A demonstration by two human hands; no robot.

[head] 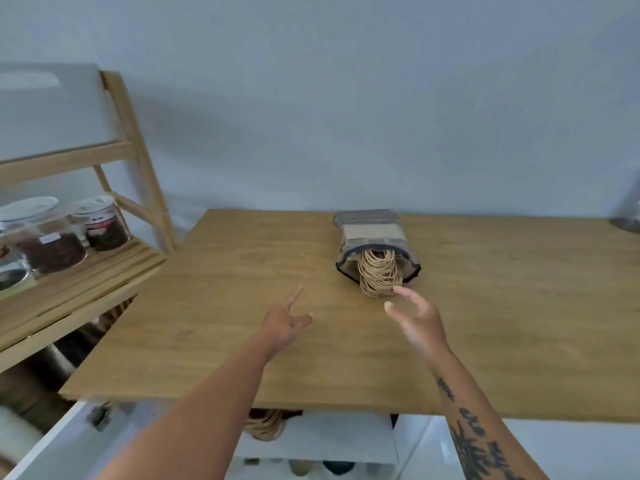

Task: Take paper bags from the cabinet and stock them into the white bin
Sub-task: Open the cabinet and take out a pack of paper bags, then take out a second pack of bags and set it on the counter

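A bundle of brown paper bags (372, 242) lies flat on the wooden countertop (214, 306), its twisted paper handles (379, 273) spilling toward me. My right hand (417, 318) hovers open just in front of the handles, with its fingertips almost touching them. Farther left, my left hand (285, 322) is open above the bare countertop, fingers spread, holding nothing. Below the counter edge the cabinet (311, 441) stands open, and more paper handles (265, 426) show inside it. No white bin is identifiable in view.
A wooden shelf rack (135, 174) stands at the left with glass jars (52, 237) of dark contents. The white cabinet door (55, 445) is swung open at lower left. A glass object (628, 209) sits at the counter's far right edge.
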